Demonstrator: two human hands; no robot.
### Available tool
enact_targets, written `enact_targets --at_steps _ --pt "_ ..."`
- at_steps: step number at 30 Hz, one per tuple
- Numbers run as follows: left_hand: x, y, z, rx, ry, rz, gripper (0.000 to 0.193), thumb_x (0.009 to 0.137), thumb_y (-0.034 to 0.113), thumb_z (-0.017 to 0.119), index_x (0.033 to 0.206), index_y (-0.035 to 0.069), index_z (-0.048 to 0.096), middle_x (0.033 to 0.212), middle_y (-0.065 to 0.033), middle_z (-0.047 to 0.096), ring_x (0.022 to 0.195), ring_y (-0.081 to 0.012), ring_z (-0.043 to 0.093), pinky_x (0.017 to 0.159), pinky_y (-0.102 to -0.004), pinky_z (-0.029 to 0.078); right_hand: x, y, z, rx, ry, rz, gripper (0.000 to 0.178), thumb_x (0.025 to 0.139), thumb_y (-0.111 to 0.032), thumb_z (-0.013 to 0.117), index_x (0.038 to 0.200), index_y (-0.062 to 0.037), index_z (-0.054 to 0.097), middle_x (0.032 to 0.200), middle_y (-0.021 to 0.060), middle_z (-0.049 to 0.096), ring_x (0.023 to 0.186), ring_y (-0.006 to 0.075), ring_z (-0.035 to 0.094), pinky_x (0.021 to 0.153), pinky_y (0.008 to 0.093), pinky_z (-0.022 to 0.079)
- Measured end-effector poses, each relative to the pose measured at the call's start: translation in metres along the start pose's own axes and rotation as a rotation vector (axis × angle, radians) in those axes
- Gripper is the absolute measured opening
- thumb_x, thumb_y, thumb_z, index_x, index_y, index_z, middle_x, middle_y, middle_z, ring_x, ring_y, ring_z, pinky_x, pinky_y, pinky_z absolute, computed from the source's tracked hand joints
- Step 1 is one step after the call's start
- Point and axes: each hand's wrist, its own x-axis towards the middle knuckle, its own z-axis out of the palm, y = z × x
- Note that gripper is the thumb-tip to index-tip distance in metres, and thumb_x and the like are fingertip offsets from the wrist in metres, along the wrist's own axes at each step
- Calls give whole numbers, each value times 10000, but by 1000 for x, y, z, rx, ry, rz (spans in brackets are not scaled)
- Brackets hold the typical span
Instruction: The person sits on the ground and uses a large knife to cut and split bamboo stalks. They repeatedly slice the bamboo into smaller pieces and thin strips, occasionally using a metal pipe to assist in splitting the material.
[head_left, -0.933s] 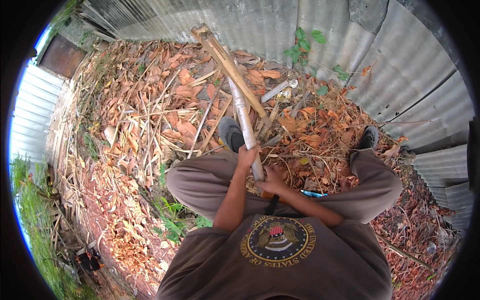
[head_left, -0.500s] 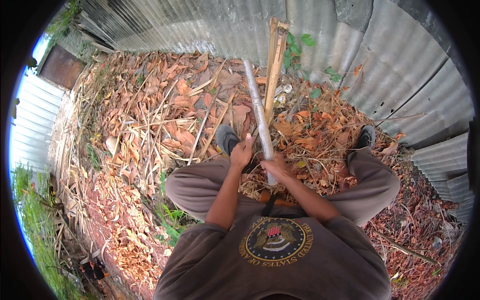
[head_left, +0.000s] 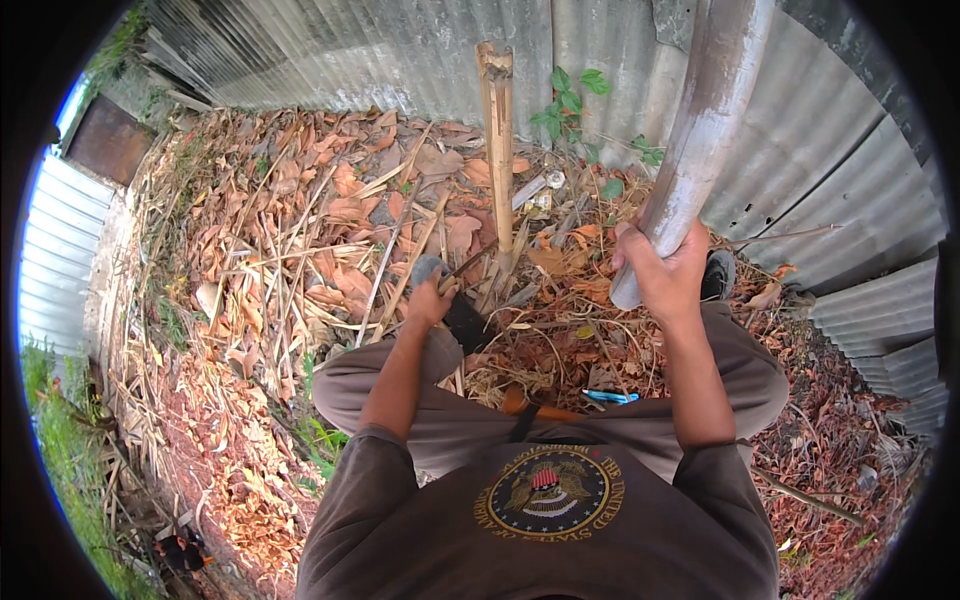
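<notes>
A thick grey pole (head_left: 705,120) with whitish patches is raised on the right, tilted up and away. My right hand (head_left: 668,268) is closed around it near its lower end. Lower and to the left, my left hand (head_left: 430,302) is closed over a thin dark bar (head_left: 474,260) that slants toward the foot of a bamboo stake (head_left: 500,150). The stake stands upright, its top rough and split. A flat dark piece (head_left: 465,322) shows just below my left hand; whether it belongs to the bar, I cannot tell.
Dry leaves (head_left: 340,210) and loose stalks cover the ground. Corrugated metal sheets (head_left: 400,60) stand behind and to the right. Between my bent legs lie an orange-brown wooden piece (head_left: 560,413) and a small blue item (head_left: 610,397). A green vine (head_left: 565,105) grows against the sheets.
My right hand has lifted the pole up and to the right, away from the stake. My left hand has moved left and lower. The blue item has come into view.
</notes>
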Motion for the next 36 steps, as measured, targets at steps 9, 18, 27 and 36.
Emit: enact_targets --at_steps 9,18,27,36 --pt "46 7 -14 274 -117 -146 423 752 397 719 945 21 695 925 -247 680 913 -379 663 814 -452 531 -125 155 -45 -236 -19 898 248 788 -40 687 981 64 572 615 48 566 435 117 529 390 274 435" --pt "54 -10 -6 200 -130 -256 331 751 298 670 985 68 716 936 -229 685 927 -371 664 848 -442 527 -115 171 -44 -267 -110 1001 181 764 -26 643 912 34 560 603 50 559 432 128 537 396 283 450" --pt "56 -1 -15 212 -108 -217 297 754 297 656 947 81 719 895 -210 686 896 -374 662 812 -443 534 -102 183 -45 -312 94 336 111 772 -10 646 839 12 561 650 53 585 481 97 543 458 263 460" --pt "66 6 26 223 -114 -253 322 773 303 666 978 56 686 926 -230 681 892 -400 666 825 -465 539 -102 120 -75 -512 -128 784 120 752 -10 628 858 24 585 629 51 593 464 106 542 439 265 443"
